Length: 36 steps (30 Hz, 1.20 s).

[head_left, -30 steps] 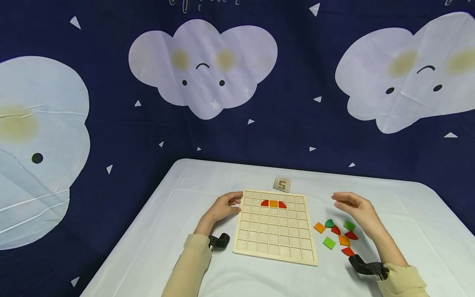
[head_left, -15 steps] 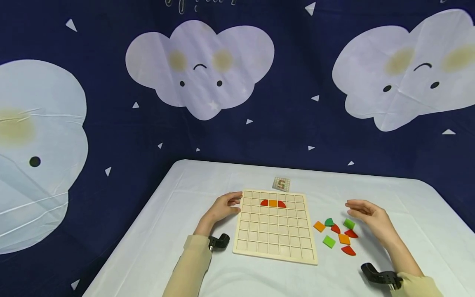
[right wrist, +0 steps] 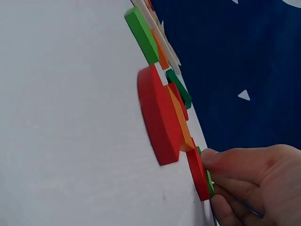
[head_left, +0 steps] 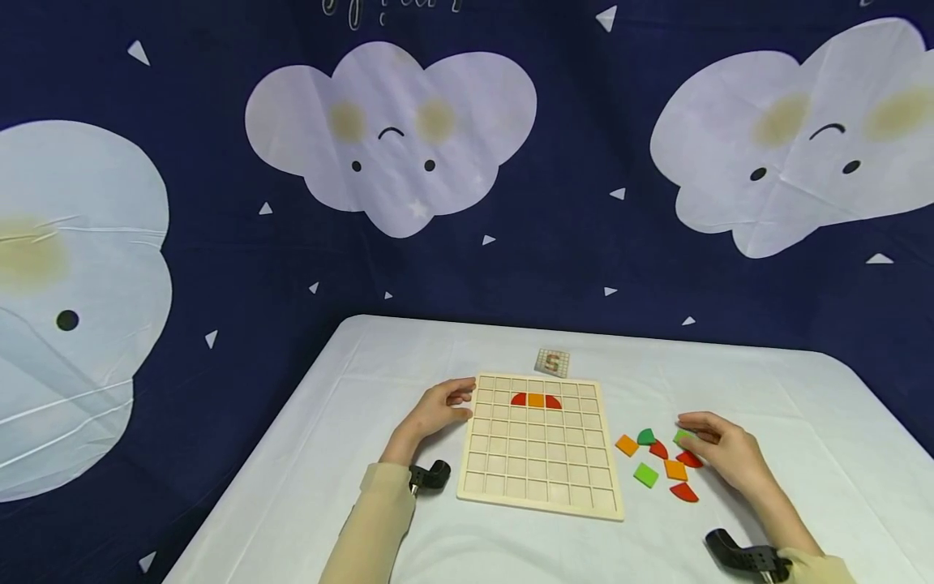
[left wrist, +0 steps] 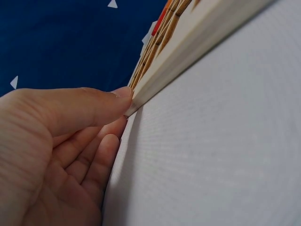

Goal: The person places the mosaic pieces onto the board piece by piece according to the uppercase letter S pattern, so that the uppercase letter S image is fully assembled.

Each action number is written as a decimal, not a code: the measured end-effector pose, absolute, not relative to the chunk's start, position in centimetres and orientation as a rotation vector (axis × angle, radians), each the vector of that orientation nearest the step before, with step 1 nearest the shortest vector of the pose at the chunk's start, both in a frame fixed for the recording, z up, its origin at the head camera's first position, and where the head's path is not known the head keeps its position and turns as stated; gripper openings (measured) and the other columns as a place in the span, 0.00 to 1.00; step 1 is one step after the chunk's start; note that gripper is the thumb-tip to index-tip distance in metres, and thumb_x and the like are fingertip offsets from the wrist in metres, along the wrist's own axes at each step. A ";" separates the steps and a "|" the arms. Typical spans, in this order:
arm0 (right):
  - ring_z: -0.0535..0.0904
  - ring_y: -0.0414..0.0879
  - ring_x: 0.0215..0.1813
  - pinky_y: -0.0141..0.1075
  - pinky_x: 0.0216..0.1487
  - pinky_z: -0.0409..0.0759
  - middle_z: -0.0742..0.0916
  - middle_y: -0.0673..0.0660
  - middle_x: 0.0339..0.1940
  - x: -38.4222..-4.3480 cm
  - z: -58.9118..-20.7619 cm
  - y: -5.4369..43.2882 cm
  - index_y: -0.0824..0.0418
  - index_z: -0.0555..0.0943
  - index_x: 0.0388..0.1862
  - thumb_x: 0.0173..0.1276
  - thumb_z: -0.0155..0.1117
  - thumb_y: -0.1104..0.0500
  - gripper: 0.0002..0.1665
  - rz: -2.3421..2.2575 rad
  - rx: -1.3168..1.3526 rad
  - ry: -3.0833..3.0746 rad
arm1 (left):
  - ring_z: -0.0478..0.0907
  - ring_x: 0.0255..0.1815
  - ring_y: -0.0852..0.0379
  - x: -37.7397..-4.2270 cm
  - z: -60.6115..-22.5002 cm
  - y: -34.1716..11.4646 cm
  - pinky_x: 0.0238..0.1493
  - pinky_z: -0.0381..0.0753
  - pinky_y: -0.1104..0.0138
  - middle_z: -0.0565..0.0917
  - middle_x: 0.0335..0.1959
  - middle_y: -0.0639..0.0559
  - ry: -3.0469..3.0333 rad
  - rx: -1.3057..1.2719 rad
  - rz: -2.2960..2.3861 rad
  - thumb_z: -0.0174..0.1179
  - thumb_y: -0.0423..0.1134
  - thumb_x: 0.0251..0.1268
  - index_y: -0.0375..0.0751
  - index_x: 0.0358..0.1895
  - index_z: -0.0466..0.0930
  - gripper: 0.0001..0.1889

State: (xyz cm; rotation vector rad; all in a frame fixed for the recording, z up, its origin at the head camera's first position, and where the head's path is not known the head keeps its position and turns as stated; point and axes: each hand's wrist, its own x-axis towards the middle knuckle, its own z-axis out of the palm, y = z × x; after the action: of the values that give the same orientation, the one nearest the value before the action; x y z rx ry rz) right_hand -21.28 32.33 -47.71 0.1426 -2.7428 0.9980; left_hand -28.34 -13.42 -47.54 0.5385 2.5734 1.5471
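Observation:
A square wooden grid board (head_left: 536, 454) lies on the table with a red, orange and red row near its top. My left hand (head_left: 430, 410) rests against its left edge; the left wrist view shows my thumb (left wrist: 110, 106) touching the board's side, with the other fingers below. My right hand (head_left: 730, 454) is low over the loose pieces, thumb and fingers curved apart about a light green square tile (head_left: 682, 436). In the right wrist view, my thumb (right wrist: 235, 162) is right at this green tile (right wrist: 209, 182), partly hidden behind a red quarter-round piece (right wrist: 197, 176).
Nearby lie loose orange tiles (head_left: 627, 445), another light green tile (head_left: 645, 475), a dark green piece (head_left: 646, 436) and several red quarter-rounds (head_left: 683, 492). A small pattern card (head_left: 552, 362) sits behind the board. A dark blue cloud-print cloth (head_left: 584, 162) hangs beyond the table.
My right hand has moved to the right, then down to the light green tile. My left hand stays at the board's edge. The head view has shifted slightly.

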 end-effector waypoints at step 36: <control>0.81 0.55 0.44 0.34 0.43 0.79 0.86 0.60 0.45 -22.4 -43.9 30.9 0.60 0.80 0.53 0.61 0.69 0.54 0.22 0.929 0.201 -2.579 | 0.75 0.51 0.49 -28.5 -47.7 -13.5 0.55 0.73 0.59 0.76 0.57 0.41 2.571 0.547 1.572 0.65 0.25 0.54 0.32 0.64 0.70 0.30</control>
State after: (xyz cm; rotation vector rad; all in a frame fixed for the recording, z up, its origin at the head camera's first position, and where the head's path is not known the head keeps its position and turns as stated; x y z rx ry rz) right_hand -22.40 30.88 -43.89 0.2014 -2.5786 0.9291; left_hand -28.45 -13.50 -47.71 0.5469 2.5714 1.5721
